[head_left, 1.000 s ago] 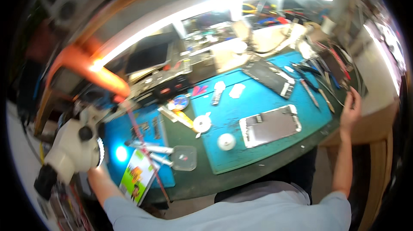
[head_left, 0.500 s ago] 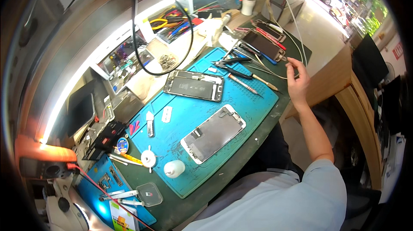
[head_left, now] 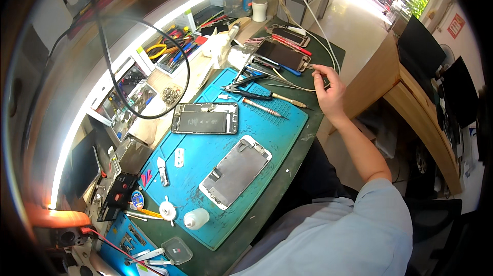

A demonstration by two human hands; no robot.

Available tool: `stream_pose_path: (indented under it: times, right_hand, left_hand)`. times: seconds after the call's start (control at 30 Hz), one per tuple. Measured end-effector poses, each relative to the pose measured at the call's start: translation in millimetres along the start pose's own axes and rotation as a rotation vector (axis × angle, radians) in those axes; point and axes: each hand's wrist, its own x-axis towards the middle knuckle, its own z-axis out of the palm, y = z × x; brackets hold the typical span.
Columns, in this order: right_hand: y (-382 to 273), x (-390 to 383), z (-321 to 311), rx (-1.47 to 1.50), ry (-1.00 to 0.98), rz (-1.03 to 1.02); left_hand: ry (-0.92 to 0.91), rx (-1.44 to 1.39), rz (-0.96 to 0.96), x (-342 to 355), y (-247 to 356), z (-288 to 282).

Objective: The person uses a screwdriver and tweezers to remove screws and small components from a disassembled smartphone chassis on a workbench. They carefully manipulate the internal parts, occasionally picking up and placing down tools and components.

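Note:
My right hand (head_left: 331, 93) reaches to the far right edge of the bench. Its fingers are bent together beside the end of a dark phone screen (head_left: 282, 53); what they pinch, if anything, is too small to make out. My left hand is out of view. A white-framed phone screen assembly (head_left: 236, 172) lies tilted on the blue work mat (head_left: 277, 147), its inner side up. Farther back on the mat rests an opened phone body (head_left: 205, 119) with its dark battery showing. Black-handled cutters (head_left: 246, 91), a slim screwdriver (head_left: 264, 107) and a wooden-handled tool (head_left: 287, 100) lie nearer my right hand.
A white bottle (head_left: 196, 218), a white spool-like part (head_left: 167, 210) and a small blade knife (head_left: 162, 171) are at the mat's left. A black cable loop (head_left: 188, 65) hangs over the back. Tool trays (head_left: 177, 52) line the rear; a clear lid (head_left: 177, 251) lies at front left.
The view has swung, so the bench appears farther left. My right hand stays beside the dark screen's end, its fingertips slightly closer to it. The phone parts on the mat have not moved.

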Motion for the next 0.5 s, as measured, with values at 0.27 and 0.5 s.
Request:
stream_pose_path:
  times: [0.27,0.5]
  right_hand:
    - [-1.6,1.1,0.6,0.048,0.039,-0.02]
    - [8.3,-3.2,-0.3,0.124,0.099,-0.062]
  left_hand:
    - [0.065,0.037,0.03,-53.0,0.9,-35.3]
    - [0.151,0.106,0.053,-144.5,2.1,-109.4]
